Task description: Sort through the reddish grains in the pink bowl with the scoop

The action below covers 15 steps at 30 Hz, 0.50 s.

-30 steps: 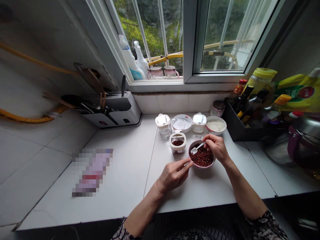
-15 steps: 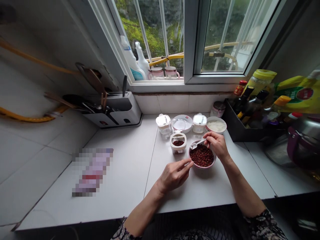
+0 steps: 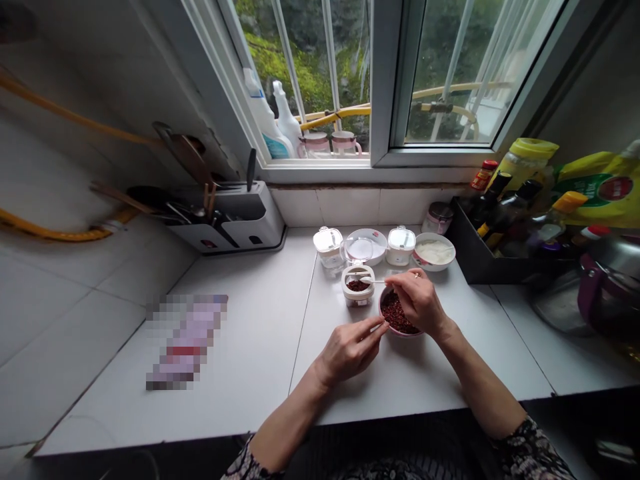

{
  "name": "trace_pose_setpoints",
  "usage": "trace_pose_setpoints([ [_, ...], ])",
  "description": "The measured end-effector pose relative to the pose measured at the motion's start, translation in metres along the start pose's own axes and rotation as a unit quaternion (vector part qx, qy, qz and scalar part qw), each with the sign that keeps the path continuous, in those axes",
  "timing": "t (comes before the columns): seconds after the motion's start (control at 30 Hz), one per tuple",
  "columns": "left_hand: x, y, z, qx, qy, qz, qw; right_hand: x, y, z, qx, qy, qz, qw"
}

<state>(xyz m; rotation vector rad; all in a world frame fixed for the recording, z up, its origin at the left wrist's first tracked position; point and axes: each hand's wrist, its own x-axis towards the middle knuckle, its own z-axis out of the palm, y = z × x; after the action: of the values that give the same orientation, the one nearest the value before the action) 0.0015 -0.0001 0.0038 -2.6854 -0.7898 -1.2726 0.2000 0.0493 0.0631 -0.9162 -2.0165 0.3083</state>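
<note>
A small white spoon is pinched in my right hand. Its bowl end is over the open clear seasoning jar, which holds dark red dried bits that look like Sichuan peppercorns. My right hand hovers above a pink-rimmed bowl filled with the same peppercorns and covers its right part. At the bowl's left rim, my left hand grips the edge between thumb and fingers. The jar stands just left of the bowl, its lid raised at the back.
Behind stand two lidded jars, a plate of white grains and a bowl with white contents. A black bottle box is at right, a utensil holder at back left. A blurred purple packet lies left.
My right hand has moved left with the spoon, from above the bowl of peppercorns to the open jar. My left hand stays on the bowl's rim.
</note>
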Motion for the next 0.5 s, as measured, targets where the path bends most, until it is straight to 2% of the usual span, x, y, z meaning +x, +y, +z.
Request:
trace_pose_setpoints([
  [0.13,0.000,0.001,-0.001,0.002,-0.006,0.002,1.000,-0.009,0.011,-0.012,0.013,0.097,0.084,0.992],
  [0.2,0.000,0.001,-0.002,0.004,-0.006,0.004,1.000,-0.013,0.017,-0.018,0.023,0.109,0.121,0.986],
  [0.33,0.000,0.000,-0.002,0.005,-0.005,0.001,1.000,-0.014,0.022,-0.021,-0.009,0.046,0.119,0.992],
  [0.5,0.000,0.000,-0.002,0.006,-0.013,0.001,1.000,-0.012,0.017,-0.012,-0.032,-0.037,0.103,0.993],
])
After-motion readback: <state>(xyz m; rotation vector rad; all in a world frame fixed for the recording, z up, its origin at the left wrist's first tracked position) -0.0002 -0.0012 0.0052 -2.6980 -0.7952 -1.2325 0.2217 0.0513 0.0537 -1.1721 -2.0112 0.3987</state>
